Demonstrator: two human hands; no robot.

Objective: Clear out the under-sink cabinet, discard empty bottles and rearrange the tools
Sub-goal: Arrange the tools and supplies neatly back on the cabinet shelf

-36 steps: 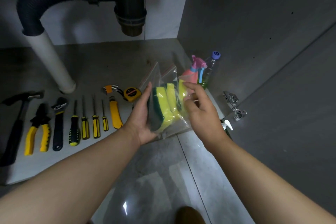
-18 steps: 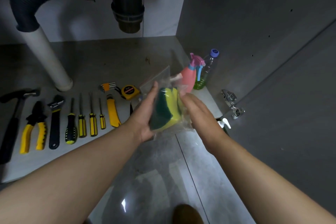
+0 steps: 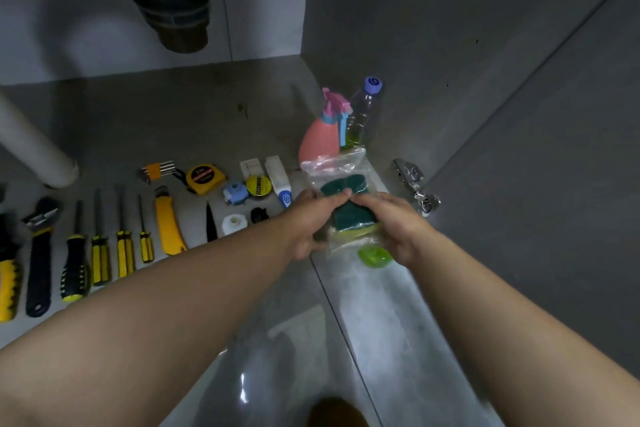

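Note:
A clear zip bag of green-and-yellow sponges (image 3: 341, 196) lies low at the cabinet's front right edge. My left hand (image 3: 311, 222) grips its left side and my right hand (image 3: 398, 225) holds its right side, fingers curled over the sponges. Behind the bag stand a pink spray bottle (image 3: 320, 140) and a clear bottle with a blue cap (image 3: 362, 114) holding a little green liquid. To the left, tools lie in a row: a yellow utility knife (image 3: 168, 227), screwdrivers (image 3: 119, 243), a wrench (image 3: 40, 253) and a tape measure (image 3: 204, 178).
A dark drain trap (image 3: 173, 3) hangs overhead and a white pipe (image 3: 34, 149) slants down at the left. Small items, a white tube (image 3: 278, 180) and tape rolls (image 3: 258, 185), lie mid-floor. A green lid (image 3: 374, 256) shows under my right hand. A door hinge (image 3: 414, 185) sits on the right wall.
Both hands lowered the sponge bag from mid-air toward the cabinet floor in front of the bottles. The view tilted down and shifted right, uncovering the small items.

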